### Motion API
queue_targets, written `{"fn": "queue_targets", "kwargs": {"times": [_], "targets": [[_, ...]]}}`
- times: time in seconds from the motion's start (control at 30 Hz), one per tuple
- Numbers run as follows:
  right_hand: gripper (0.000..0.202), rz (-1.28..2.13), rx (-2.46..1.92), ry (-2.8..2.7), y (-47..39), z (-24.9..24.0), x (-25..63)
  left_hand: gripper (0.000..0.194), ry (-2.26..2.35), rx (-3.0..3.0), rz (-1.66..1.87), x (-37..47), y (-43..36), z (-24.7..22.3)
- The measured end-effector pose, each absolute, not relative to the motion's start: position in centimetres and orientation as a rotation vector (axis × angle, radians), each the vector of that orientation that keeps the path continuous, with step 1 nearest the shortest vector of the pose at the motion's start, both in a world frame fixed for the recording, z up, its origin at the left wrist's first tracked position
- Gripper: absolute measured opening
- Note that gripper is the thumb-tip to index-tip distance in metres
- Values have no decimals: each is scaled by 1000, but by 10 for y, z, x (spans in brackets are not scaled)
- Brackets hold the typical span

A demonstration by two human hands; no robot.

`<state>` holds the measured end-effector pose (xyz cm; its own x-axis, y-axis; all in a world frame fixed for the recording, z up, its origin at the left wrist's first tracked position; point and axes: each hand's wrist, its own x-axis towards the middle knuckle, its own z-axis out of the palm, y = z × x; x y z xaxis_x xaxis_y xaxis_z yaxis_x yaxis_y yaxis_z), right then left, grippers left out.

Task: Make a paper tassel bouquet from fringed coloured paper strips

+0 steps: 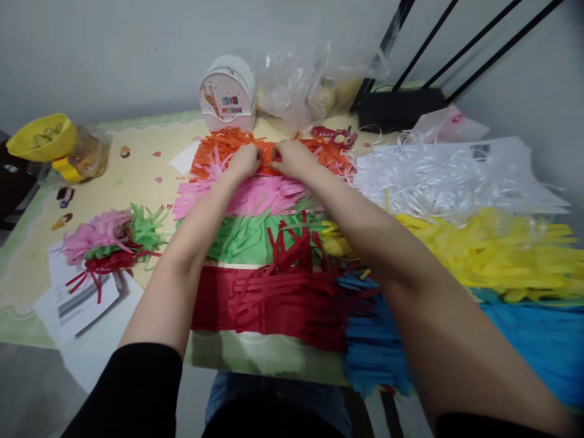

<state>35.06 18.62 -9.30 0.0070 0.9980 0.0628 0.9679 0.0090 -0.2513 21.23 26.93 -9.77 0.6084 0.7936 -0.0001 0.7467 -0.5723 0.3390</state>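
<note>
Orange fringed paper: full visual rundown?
The orange fringed paper looks like thin tissue or crepe, cut into narrow, ruffled strips at both ends with an uncut band between. It lies crosswise on the far part of the table, just beyond the pink fringed paper, some of whose strips overlap its near left part. The left hand and right hand are at its middle, fingers curled; whether they pinch it is unclear. The forearms don't cover its outer ends.
</note>
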Motion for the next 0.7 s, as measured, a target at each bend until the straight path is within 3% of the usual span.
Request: {"fn": "queue_targets", "kwargs": {"times": [0.1, 0.3, 0.4, 0.57, 0.7], "targets": [[48, 133, -1992, -2122, 172, -92, 325, 35, 1314, 2475, 340, 211, 267, -98], [74, 409, -2121, -2164, 189, -104, 291, 23, 1398, 2458, 610, 209, 270, -92], [75, 602, -2231, -2120, 204, -107, 287, 17, 1380, 2475, 738, 216, 269, -76], [71, 765, -2344, -2057, 220, -107, 281, 25, 1448, 2585, 910, 234, 265, -27], [76, 782, -2374, -2053, 223, -106, 279, 30, 1508, 2502, 1155, 240, 286, 40]]}}
